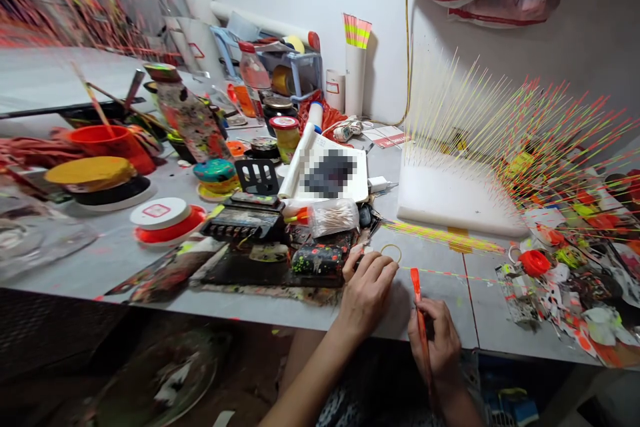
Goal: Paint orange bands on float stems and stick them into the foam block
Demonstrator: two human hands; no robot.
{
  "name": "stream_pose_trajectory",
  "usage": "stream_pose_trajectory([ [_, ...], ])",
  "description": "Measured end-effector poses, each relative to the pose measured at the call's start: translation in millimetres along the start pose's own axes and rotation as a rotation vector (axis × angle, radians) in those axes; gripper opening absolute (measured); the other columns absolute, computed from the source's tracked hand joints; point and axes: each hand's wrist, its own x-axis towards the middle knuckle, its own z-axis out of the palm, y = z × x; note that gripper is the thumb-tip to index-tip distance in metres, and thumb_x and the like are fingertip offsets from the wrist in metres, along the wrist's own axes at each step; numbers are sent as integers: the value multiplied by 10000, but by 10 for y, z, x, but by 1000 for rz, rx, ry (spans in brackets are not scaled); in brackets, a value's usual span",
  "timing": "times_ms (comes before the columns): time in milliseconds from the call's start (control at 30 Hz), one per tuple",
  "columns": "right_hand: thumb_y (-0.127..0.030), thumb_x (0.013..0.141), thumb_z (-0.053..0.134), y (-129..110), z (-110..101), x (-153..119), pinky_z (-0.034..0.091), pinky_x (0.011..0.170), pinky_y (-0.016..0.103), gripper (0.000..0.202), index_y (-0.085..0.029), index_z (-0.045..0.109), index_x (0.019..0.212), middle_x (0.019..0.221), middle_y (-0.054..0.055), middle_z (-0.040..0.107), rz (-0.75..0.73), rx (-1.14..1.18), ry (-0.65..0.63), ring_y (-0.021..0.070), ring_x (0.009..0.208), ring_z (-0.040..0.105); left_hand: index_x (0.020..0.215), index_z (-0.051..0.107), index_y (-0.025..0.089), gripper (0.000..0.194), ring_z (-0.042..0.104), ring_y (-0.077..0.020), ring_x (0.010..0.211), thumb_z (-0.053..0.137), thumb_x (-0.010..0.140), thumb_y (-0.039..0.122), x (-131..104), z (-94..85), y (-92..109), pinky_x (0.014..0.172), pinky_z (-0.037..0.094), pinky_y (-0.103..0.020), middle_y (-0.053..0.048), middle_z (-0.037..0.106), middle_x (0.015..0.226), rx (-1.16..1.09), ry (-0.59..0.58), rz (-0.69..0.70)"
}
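My right hand (pixel 440 340) is closed around a slim paintbrush (pixel 424 333), its orange-coated bristles pointing up and away from me. Just beyond the bristle tip runs a thin striped stick (pixel 450 272) in yellow-green and red. The stick's left end meets my left hand (pixel 369 283), whose fingers are curled; the exact grip is hidden behind them. Beside that hand lies a black cylinder (pixel 320 258) spattered with paint. A yellowish ring (pixel 391 253) lies on the table just past my left knuckles.
Beyond the hands, a bundle of thin sticks (pixel 445 235) lies before a white foam block (pixel 450 193) bristling with upright sticks. Paint-smeared scraps (pixel 565 287) pile up at right. Cotton swabs (pixel 334 219), a red cup (pixel 113 147) and lidded tubs (pixel 167 220) stand left of the hands.
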Motion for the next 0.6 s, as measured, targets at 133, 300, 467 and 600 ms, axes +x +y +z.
stream_pose_trajectory([
  [133, -138, 972, 524, 20, 8, -6, 591, 717, 248, 138, -200, 605, 1065, 886, 45, 697, 8, -14, -7, 150, 805, 697, 989, 651, 221, 219, 655, -171, 968, 471, 945, 104, -4, -3, -7, 1117, 254, -407, -5, 749, 950, -8, -6, -7],
  [300, -139, 961, 530, 22, 0, 1, 593, 698, 245, 150, -207, 609, 1069, 862, 39, 699, 3, -5, 7, 153, 771, 700, 992, 653, 221, 228, 661, -173, 975, 479, 923, 92, -13, 7, -14, 1117, 262, -413, -10, 748, 949, -3, -5, -3],
  [467, -139, 956, 534, 4, -26, -1, 597, 699, 247, 169, -214, 609, 1087, 857, 35, 697, 14, 16, 19, 155, 758, 704, 984, 653, 226, 208, 662, -170, 977, 494, 922, 106, -11, 12, -16, 1105, 274, -406, -1, 746, 943, 2, 4, -4],
  [600, -130, 955, 523, -6, -22, -37, 603, 710, 249, 189, -220, 607, 1098, 865, 37, 696, 18, 72, 18, 155, 771, 707, 990, 651, 228, 211, 659, -167, 968, 488, 927, 109, -4, 9, -24, 1093, 284, -400, 2, 744, 938, 6, 9, 8],
])
